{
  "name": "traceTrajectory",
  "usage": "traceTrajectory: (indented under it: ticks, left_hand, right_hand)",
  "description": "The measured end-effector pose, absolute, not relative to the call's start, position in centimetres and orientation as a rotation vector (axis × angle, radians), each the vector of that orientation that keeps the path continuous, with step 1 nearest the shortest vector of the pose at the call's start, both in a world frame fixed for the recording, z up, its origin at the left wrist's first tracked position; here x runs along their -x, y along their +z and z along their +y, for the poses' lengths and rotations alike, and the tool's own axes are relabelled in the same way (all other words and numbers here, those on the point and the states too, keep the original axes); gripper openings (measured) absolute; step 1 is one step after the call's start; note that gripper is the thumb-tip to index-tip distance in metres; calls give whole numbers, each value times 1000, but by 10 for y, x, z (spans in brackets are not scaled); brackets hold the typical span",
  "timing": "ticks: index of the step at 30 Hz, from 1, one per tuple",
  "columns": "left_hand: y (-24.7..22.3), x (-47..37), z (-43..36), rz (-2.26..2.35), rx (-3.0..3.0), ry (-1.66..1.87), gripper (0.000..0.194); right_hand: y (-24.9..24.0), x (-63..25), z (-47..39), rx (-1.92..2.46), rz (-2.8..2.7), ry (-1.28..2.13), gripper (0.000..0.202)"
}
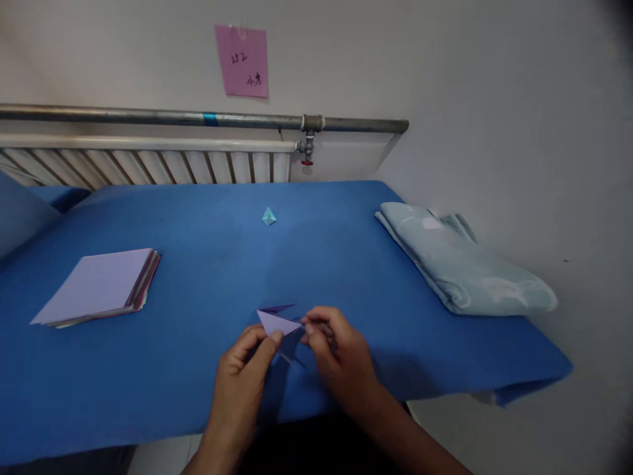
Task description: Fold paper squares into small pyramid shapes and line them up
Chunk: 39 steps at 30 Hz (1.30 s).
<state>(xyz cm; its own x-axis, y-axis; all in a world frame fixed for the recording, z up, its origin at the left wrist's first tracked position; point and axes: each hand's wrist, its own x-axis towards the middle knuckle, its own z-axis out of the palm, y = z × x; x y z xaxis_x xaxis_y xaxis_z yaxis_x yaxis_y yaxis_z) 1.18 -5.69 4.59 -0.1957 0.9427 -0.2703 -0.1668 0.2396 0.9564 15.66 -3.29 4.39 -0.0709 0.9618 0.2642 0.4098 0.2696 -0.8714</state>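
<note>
Left hand [241, 373] and right hand [343, 353] met at a folded lilac paper [278, 323]

Both hands reached in from the near edge, with dark clothing [321, 445] showing between the forearms. The left hand gripped the folded lilac paper from its left side, thumb pressed on the front and fingers bent behind. The right hand had thumb and forefinger drawn together at the paper's right-hand point; whether they pinched it or only touched it could not be told. The paper was held above the blue cloth [202, 369], a deeper purple flap standing along its top and a thin, blurred part hanging below.

Farther off, a small teal folded piece [268, 216] lay on the cloth, well apart from the hands. To the left sat a stack of paper [93, 284], its top sheet lilac, other colours showing along the edges. At the right, against the wall [504, 112], rested a pale green folded blanket [445, 267]. Beyond the far edge stood a white radiator [168, 166] under a metal pipe [143, 117], and above them hung a pink note [242, 66] with handwriting.
</note>
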Motion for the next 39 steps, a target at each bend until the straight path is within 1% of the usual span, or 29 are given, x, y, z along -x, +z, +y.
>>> traceTrajectory:
  ticks: [5,9,11,14,15,16,18,20,22,26,30,34,39]
  left_hand:
    - [42,-8,-56,1282,-635,1180,19]
    - [44,-7,-55,1221,-537,1177,20]
    - [45,-7,-54,1178,-482,1182,19]
    - [46,-6,-53,1125,-424,1189,17]
    - [46,-6,-53,1108,-411,1182,18]
    - [46,-6,-53,1091,-402,1171,18]
    - [45,-7,-53,1070,-391,1152,18]
    - [45,-8,-52,1074,-389,1157,20]
    - [46,-9,-51,1092,-379,1176,23]
    - [48,-10,-50,1064,-353,1192,24]
    - [47,-4,-52,967,-492,1171,24]
    - [45,5,-55,1011,-567,1148,26]
    - [44,7,-54,1065,-613,1151,19]
  right_hand:
    - [54,-158,-35,1262,-1605,1017,11]
    - [53,-160,-36,1255,-1594,1022,12]
    - [52,-162,-35,1279,-1567,958,23]
    - [54,-163,-35,1301,-1620,927,47]
    - [56,-163,-35,1295,-1661,946,50]
    - [57,-162,-35,1286,-1696,968,50]
    - [58,-160,-36,1262,-1741,991,39]
    - [57,-158,-36,1231,-1764,964,27]
    - [54,-156,-36,1187,-1793,903,21]
    - [48,-156,-35,1143,-1808,823,17]
    - [50,-157,-35,1210,-1718,895,15]
    - [55,-159,-35,1237,-1635,968,16]
    - [55,-158,-36,1215,-1618,1012,15]
